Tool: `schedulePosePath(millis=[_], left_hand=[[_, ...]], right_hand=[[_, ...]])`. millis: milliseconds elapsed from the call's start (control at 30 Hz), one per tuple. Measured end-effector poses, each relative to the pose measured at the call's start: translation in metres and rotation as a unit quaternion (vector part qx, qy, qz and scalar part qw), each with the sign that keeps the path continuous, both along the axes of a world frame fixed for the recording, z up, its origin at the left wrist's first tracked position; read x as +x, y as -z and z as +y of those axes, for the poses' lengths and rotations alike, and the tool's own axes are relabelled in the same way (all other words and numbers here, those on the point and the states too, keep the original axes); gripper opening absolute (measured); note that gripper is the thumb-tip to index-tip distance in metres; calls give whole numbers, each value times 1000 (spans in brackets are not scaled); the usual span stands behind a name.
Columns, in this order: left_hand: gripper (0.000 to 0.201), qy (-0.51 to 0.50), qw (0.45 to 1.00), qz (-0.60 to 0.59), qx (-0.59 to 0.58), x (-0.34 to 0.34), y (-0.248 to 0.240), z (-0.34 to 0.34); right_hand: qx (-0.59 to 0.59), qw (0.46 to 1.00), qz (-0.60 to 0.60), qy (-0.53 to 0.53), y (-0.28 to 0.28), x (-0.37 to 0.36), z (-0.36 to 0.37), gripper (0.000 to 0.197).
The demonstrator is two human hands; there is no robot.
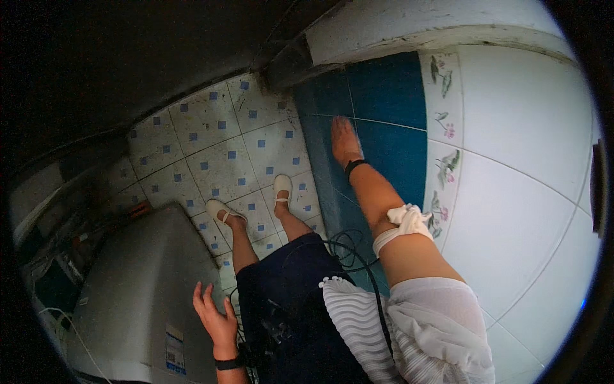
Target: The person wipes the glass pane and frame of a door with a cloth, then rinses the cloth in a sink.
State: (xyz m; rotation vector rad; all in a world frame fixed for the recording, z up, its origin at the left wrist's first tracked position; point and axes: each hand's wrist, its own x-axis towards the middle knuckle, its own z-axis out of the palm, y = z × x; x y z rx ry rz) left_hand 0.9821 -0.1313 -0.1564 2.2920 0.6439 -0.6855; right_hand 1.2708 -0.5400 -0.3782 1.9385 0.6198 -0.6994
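Note:
My right hand (pixel 345 141) reaches out to the dark blue tiled wall (pixel 390 96). Its fingers are stretched out, and the palm side faces the tiles; I see nothing held in it, though the palm is hidden. Lower down, my left hand (pixel 216 315) is raised beside a grey appliance (pixel 153 275) with its fingers apart and nothing in them. Dark bands circle both wrists. A cream knotted cloth band (pixel 409 221) sits around my right forearm near the elbow.
Black cables (pixel 348 246) hang along my right side. Underfoot is a pale tiled floor (pixel 211 150) with small blue squares and dark stains. White tiles (pixel 511 166) with a flowered border rise above the blue ones. A pale ledge (pixel 435 29) juts out at the top.

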Motion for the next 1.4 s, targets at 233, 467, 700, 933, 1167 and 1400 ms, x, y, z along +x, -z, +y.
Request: schedulePosePath(millis=[233, 467, 700, 933, 1167, 1400], left_hand=[[42, 30, 999, 17, -14, -6, 18, -10], [43, 31, 999, -2, -14, 8, 20, -9], [42, 56, 998, -16, -14, 7, 40, -20], [43, 77, 997, 16, -20, 1, 100, -38], [41, 72, 992, -66, -79, 58, 186, -75], [42, 116, 968, -214, -68, 155, 251, -79]], right_hand=[[361, 897, 28, 253, 3, -47, -8, 46], [603, 631, -487, -35, -263, 63, 39, 61], [626, 448, -588, -248, -286, 192, 39, 68], [690, 446, -556, -130, -141, 176, 51, 68], [659, 541, -523, -20, 46, 154, 21, 64], [609, 608, -506, 54, 149, 141, 23, 58]])
